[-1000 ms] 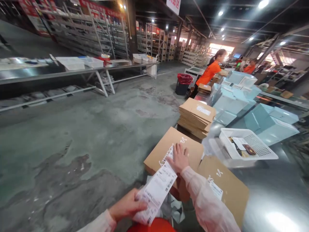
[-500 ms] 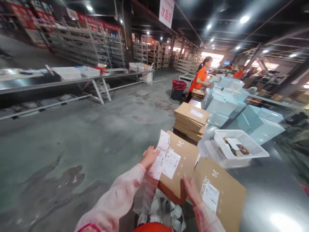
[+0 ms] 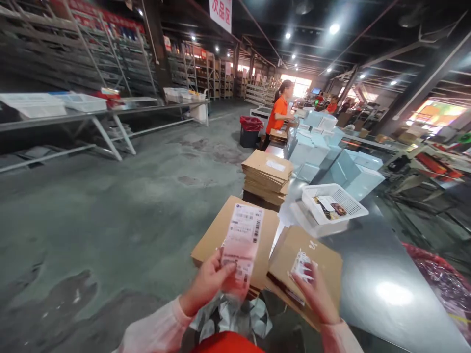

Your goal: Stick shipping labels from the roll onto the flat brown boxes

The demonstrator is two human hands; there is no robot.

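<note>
While my left hand (image 3: 208, 283) pinches the label strip (image 3: 243, 230), long axis up-frame, my spread right hand (image 3: 319, 298) apparently touches the lower-right carton (image 3: 326, 257).

Your left hand (image 3: 211, 279) pinches a strip of printed labels (image 3: 243, 233) above 1 brown cardboard pile (image 3: 213, 228), your right hand (image 3: 317, 294) spreads its fingers on the cardboard package (image 3: 328, 260) beside it, and 1 white basket (image 3: 355, 207) sits farther along the shiny metal table (image 3: 379, 260).
</note>
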